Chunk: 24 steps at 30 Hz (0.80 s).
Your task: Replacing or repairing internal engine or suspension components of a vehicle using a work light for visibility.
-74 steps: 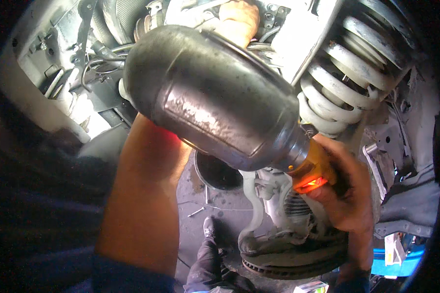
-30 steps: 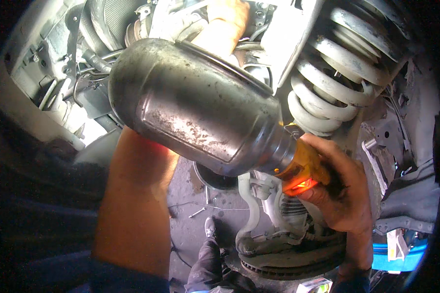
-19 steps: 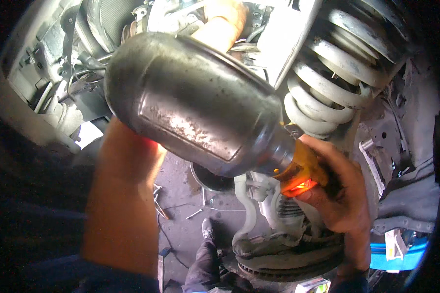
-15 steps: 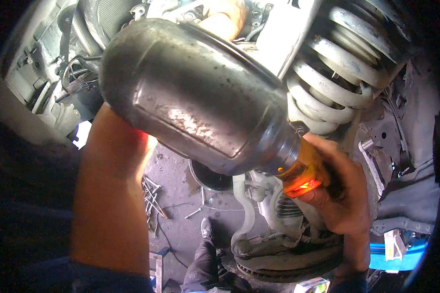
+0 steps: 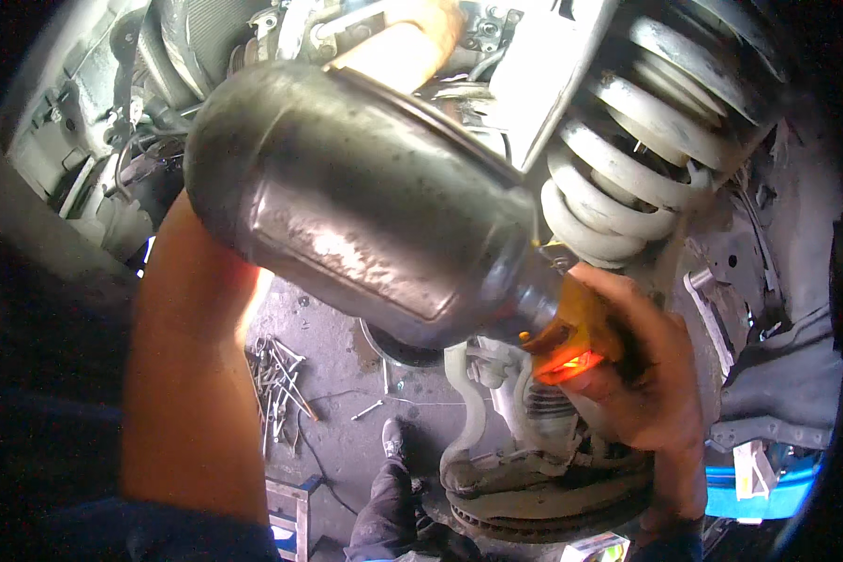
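Note:
A large dark metal canister (image 5: 337, 206), rounded at one end, with a worn raised panel and a side seam, lies slantwise across the view. My right hand (image 5: 637, 375) is closed around its narrow lower-right end, where an orange-yellow part (image 5: 571, 323) glows red. My left arm rises from the lower left and passes behind the canister. A brightly lit hand (image 5: 431, 28), seemingly my left, shows above it among engine parts; its fingers cannot be made out.
A pale coil spring (image 5: 618, 159) stands at upper right. A brake disc (image 5: 553, 510) and a curved bar (image 5: 464, 403) are low centre. Several wrenches (image 5: 281, 375) lie on the floor, near a metal stand (image 5: 290, 510). A blue object (image 5: 768, 492) sits at lower right.
The canister's rounded end has shifted slightly down and left. My right hand moved a little left with its narrow end. More of the arm above the canister shows now.

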Tool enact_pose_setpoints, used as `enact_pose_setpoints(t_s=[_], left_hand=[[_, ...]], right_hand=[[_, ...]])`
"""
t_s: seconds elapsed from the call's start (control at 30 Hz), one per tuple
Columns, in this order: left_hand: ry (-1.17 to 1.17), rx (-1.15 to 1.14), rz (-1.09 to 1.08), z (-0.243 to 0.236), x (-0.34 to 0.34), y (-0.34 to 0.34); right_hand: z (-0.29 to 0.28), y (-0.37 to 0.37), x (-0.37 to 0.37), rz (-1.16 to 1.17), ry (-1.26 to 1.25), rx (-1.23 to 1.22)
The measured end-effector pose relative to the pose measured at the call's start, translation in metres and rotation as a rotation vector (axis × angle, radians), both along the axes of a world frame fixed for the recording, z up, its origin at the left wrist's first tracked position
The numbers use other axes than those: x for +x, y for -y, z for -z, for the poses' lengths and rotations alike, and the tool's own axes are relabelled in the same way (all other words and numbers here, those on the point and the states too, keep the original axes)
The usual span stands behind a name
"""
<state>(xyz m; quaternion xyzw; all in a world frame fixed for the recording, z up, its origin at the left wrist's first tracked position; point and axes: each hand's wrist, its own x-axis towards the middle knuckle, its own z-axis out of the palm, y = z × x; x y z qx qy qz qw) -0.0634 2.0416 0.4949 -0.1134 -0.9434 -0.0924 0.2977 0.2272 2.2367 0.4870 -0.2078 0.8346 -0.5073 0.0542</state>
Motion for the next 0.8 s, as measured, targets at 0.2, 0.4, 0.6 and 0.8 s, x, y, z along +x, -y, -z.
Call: enact_pose_setpoints(t_s=[0.2,0.4,0.6,0.8], left_hand=[[0.020,-0.003,-0.004,-0.004,0.003,0.007],[0.018,0.008,0.032,-0.004,0.003,-0.009],[0.028,0.003,0.015,-0.008,-0.007,0.005],[0.021,0.014,0.041,-0.007,0.002,0.004]], right_hand=[[-0.003,0.001,0.001,-0.011,-0.086,0.003],[-0.002,-0.006,-0.002,-0.032,-0.211,0.108],[-0.002,0.000,-0.001,-0.037,-0.084,0.086],[0.002,-0.002,-0.002,0.002,-0.111,0.080]])
